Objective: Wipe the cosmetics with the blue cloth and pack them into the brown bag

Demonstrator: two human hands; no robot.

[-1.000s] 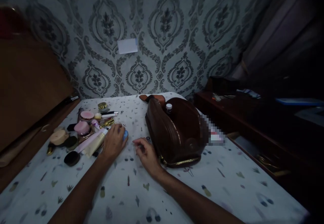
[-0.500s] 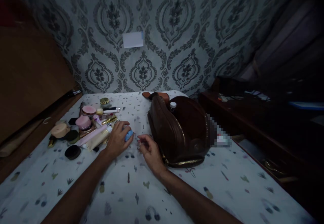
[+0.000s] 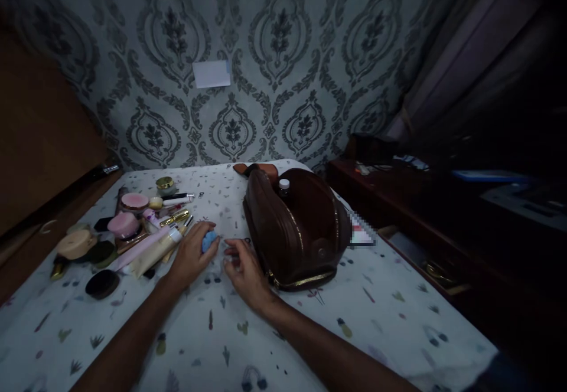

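My left hand (image 3: 191, 255) is curled over a small light blue object (image 3: 209, 240), whose exact kind is hard to make out. Just left of that hand lie a cream squeeze tube (image 3: 156, 252) and a long pink tube (image 3: 140, 247). My right hand (image 3: 246, 277) hovers beside the blue object with its fingers apart and bent, apparently holding nothing. Close to its right stands a brown leather bag (image 3: 283, 241), unzipped and gaping at the top. A white-capped bottle (image 3: 284, 185) pokes up out of the bag's opening.
Cosmetics lie to the left, among them a pink compact (image 3: 134, 201), a pink jar (image 3: 123, 225), a beige round case (image 3: 77, 243) and a black round lid (image 3: 102, 284). A patterned white cloth (image 3: 239, 345) covers the surface. An open drawer (image 3: 425, 262) is at right.
My view has turned right, so everything sits farther left in the picture. My left hand keeps the blue object, and more of the tube ends shows beside it. The bag stays put.
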